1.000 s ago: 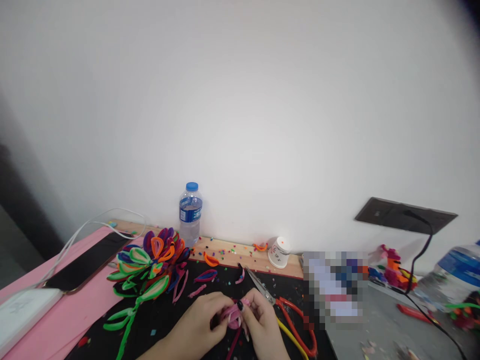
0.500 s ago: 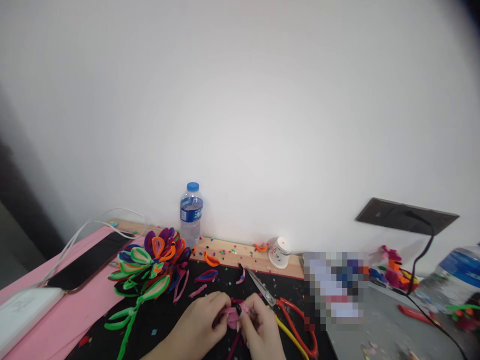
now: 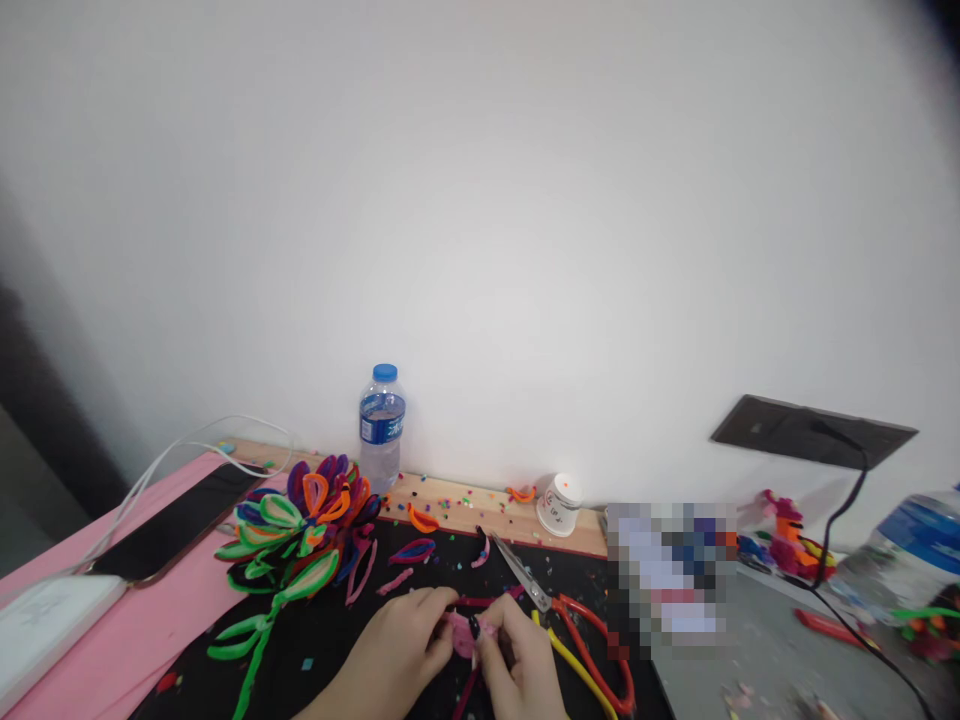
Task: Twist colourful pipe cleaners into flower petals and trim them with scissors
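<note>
Between my two hands is a small pink fuzzy piece (image 3: 463, 640), apparently bent pipe cleaner. My left hand (image 3: 409, 640) pinches its left side. My right hand (image 3: 517, 655), with a dark thumbnail, pinches its right side. A dark magenta pipe cleaner (image 3: 466, 692) runs below the fingers. Just beyond my hands lie a short pink pipe cleaner (image 3: 395, 581) and a blue and purple loop (image 3: 412, 551). Scissors with red handles (image 3: 592, 635) rest to the right of my right hand, beside a yellow pipe cleaner (image 3: 581, 665).
A many-coloured pipe cleaner flower (image 3: 315, 520) lies left on the black mat (image 3: 330, 680). Behind stand a water bottle (image 3: 382, 425) and an upturned paper cup (image 3: 559, 504) near the wall. A phone (image 3: 176, 520) and white power bank (image 3: 56, 630) lie on pink sheets.
Both hands stay together, with small finger shifts around the pink piece. My right fingers have turned slightly, and more of the magenta strip beyond them shows. Surrounding things have stayed put.
</note>
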### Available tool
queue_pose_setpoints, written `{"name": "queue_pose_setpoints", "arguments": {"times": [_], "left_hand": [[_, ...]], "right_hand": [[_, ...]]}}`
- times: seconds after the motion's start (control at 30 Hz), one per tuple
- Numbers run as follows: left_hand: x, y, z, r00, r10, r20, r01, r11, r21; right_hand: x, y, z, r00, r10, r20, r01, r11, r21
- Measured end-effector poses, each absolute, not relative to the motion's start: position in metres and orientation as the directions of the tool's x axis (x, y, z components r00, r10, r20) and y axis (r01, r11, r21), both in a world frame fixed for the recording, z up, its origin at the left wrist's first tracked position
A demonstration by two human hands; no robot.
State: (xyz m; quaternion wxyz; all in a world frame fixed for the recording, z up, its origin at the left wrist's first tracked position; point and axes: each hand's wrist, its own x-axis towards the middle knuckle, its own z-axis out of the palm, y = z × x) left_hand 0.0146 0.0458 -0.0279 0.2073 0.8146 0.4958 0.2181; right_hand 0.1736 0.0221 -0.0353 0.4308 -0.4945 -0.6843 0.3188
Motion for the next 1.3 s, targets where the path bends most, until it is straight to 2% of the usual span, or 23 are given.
{"name": "queue_pose_setpoints", "arguments": {"times": [0.37, 0.47, 0.63, 0.8, 1.03, 1.3], "left_hand": [[0.014, 0.044, -0.017, 0.463, 0.866, 0.186, 0.664, -0.478, 0.574], [0.013, 0.042, -0.009, 0.461, 0.871, 0.170, 0.668, -0.467, 0.580], [0.012, 0.041, -0.002, 0.511, 0.843, 0.166, 0.649, -0.505, 0.569], [0.013, 0.043, -0.005, 0.523, 0.840, 0.142, 0.666, -0.507, 0.548], [0.013, 0.046, -0.009, 0.463, 0.884, 0.071, 0.640, -0.388, 0.664], [0.012, 0.047, -0.011, 0.500, 0.862, 0.087, 0.586, -0.410, 0.698]], "right_hand": [[0.172, 0.021, -0.035, -0.083, 0.929, 0.360, 0.380, 0.364, -0.850], [0.171, 0.021, -0.036, -0.043, 0.939, 0.341, 0.362, 0.332, -0.871], [0.173, 0.022, -0.030, -0.073, 0.962, 0.263, 0.323, 0.272, -0.906], [0.171, 0.022, -0.035, -0.062, 0.965, 0.253, 0.295, 0.260, -0.919], [0.167, 0.022, -0.047, -0.048, 0.955, 0.292, 0.327, 0.291, -0.899], [0.167, 0.022, -0.043, -0.033, 0.948, 0.316, 0.346, 0.307, -0.886]]}}
